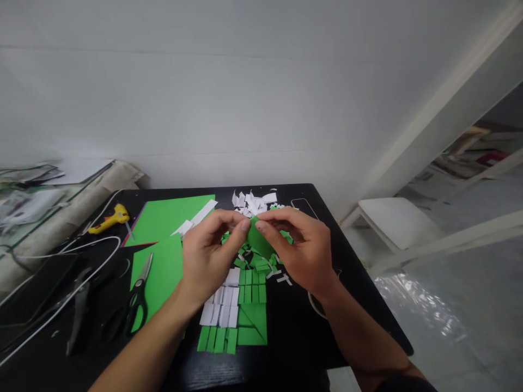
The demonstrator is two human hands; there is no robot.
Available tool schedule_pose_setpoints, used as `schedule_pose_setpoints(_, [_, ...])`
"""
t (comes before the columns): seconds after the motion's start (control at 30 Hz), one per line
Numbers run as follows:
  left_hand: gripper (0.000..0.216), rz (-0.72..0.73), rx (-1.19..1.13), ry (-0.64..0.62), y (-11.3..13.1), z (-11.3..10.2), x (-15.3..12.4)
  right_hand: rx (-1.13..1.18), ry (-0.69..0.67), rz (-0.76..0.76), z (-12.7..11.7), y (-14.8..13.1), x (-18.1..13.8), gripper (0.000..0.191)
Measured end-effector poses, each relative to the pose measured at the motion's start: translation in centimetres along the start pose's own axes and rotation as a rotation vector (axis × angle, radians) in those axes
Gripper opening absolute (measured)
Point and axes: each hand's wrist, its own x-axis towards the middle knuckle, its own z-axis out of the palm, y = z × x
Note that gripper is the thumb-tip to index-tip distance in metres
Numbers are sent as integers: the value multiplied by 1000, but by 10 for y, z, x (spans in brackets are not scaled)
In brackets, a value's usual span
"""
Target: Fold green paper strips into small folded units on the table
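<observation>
Between my two hands hangs a small piece of green paper (259, 239), pinched along its top edge. My left hand (214, 245) grips one side with thumb and forefinger, and my right hand (304, 245) grips the other close by. Below them on the table lie folded green paper strips (252, 286) in rows, beside folded white paper strips (219, 314). A creased green square (252, 325) adjoins these, with more green strips (216, 340) at its left. Green and white scraps are scattered under and behind my hands.
Scissors (139, 296) rest on a green sheet (163, 267) at left. A yellow glue gun (110, 219) lies near larger green paper (175, 215). A white cable (93, 272) crosses the black table (294, 337). White scraps (254, 201) pile at the back; a white stool (396, 223) stands right.
</observation>
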Motion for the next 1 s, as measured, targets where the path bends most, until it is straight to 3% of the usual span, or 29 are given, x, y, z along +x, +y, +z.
schedule_pose_setpoints(0.2, [6, 13, 69, -89, 2, -4, 0, 68, -66, 33, -1, -1, 2, 3])
schedule_pose_setpoints(0.43, [12, -130, -77, -142, 9, -4, 4, 117, 14, 107, -1, -2, 2, 4])
schedule_pose_setpoints(0.8, [5, -78, -53, -83, 3, -3, -1, 123, 31, 147, 3, -2, 1, 7])
schedule_pose_setpoints(1.0, [4, -134, -122, -78, 8, -1, -1, 148, 64, 108, 8, -3, -2, 5])
